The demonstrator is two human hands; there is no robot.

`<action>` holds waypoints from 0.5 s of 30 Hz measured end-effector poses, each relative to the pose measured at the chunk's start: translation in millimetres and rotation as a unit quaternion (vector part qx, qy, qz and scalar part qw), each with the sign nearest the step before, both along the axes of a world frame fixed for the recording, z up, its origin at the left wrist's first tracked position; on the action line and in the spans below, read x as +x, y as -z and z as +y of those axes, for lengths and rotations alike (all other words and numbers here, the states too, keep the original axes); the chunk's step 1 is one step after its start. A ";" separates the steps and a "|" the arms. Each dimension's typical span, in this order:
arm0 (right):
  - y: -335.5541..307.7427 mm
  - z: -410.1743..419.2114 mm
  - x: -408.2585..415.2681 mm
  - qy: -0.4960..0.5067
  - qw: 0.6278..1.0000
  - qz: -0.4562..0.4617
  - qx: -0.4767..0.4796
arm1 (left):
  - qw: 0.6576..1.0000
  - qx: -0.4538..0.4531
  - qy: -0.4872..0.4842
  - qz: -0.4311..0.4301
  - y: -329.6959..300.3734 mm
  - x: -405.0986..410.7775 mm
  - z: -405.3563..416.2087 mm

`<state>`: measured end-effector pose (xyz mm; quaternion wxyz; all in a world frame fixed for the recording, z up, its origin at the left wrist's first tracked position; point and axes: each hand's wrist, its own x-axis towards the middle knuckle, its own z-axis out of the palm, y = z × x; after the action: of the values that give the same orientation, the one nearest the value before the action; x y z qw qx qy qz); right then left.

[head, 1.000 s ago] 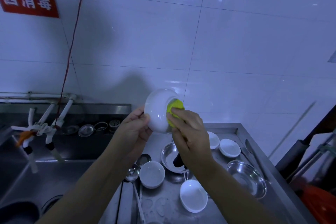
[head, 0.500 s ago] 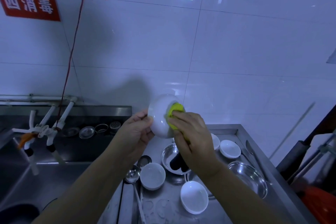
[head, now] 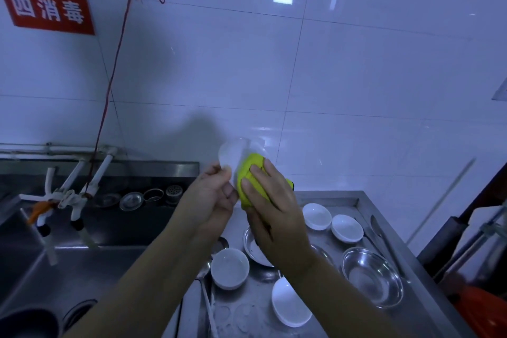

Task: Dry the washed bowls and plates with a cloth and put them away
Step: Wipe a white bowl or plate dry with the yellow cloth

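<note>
Pressing cloth (head: 251,181) against held bowl (head: 231,158)

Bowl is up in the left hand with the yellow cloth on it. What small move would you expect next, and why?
Probably another short wipe round the white bowl. The left hand grips its rim and the right hand presses the yellow cloth against it, both raised above the steel counter, so drying looks unfinished. Setting it down would likely come after that.

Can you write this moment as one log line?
left hand: holds white bowl | right hand: presses yellow cloth on it
</note>
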<state>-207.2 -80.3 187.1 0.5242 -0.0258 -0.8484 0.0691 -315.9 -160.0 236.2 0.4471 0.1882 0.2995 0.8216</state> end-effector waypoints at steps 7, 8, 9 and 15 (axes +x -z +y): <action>1.5 11.0 0.6 0.040 0.990 0.081 -0.106 | 0.990 -0.008 -0.006 -0.139 -0.9 6.0 1.8; -3.4 9.5 -2.0 0.042 0.987 0.091 -0.125 | 0.991 -0.007 -0.008 -0.136 0.3 9.7 3.0; -7.5 7.7 -4.4 0.043 0.988 0.090 -0.122 | 0.992 -0.006 -0.007 -0.130 2.1 13.4 4.4; -5.8 8.7 -4.5 0.028 0.999 0.022 0.019 | 0.993 -0.035 0.018 -0.115 7.5 22.6 6.4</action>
<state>-211.6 -71.6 193.0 0.5446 -0.0375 -0.8369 0.0387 -293.3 -153.6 228.7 0.4995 0.0814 0.2715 0.8186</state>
